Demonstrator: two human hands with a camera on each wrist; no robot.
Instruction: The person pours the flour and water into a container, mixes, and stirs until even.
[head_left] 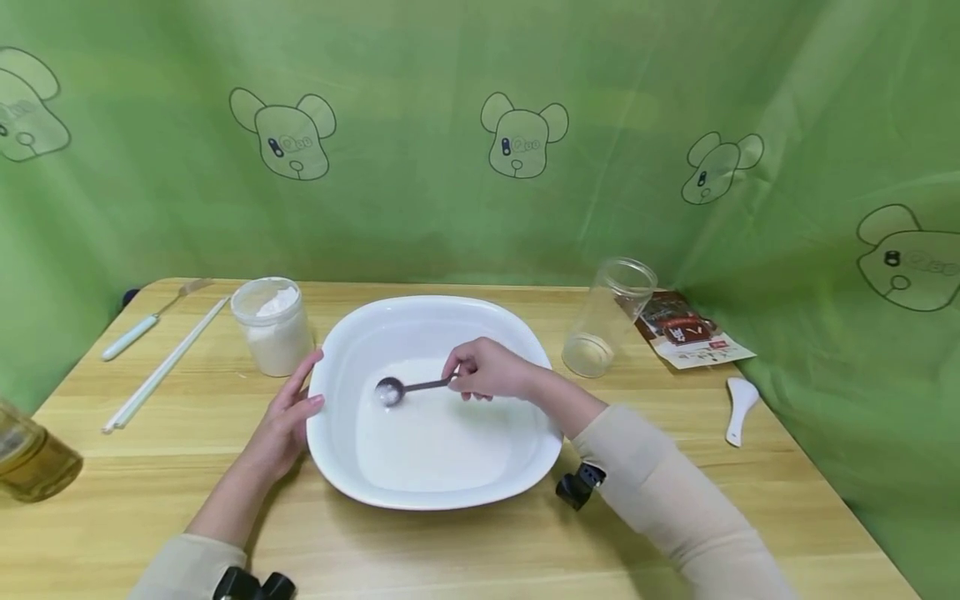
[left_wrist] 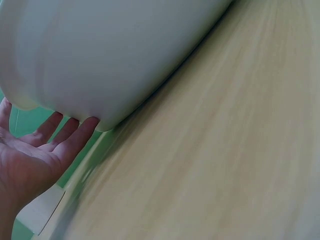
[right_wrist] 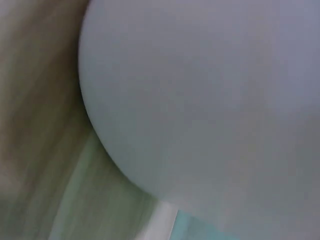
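Note:
A large white basin (head_left: 442, 497) stands in the middle of the wooden table, with white stuff over its floor. My right hand (head_left: 491, 369) is above the basin and pinches the dark handle of a small round measuring spoon (head_left: 390, 391). The spoon's bowl is low inside the basin at its left part, with some white in it. My left hand (head_left: 281, 425) rests against the basin's left side, fingers extended. In the left wrist view, the fingertips of that hand (left_wrist: 32, 157) touch the basin's outer wall (left_wrist: 110, 55). Only the basin's outside (right_wrist: 200, 100) fills most of the right wrist view.
Left of the basin stand a jar of white powder (head_left: 277, 337), a pair of pale chopsticks (head_left: 168, 367) and a blue-handled fork (head_left: 138, 333). An amber glass jar (head_left: 37, 462) is at the left edge. To the right are a clear cup (head_left: 603, 321), a printed packet (head_left: 686, 333) and a white spoon (head_left: 740, 408).

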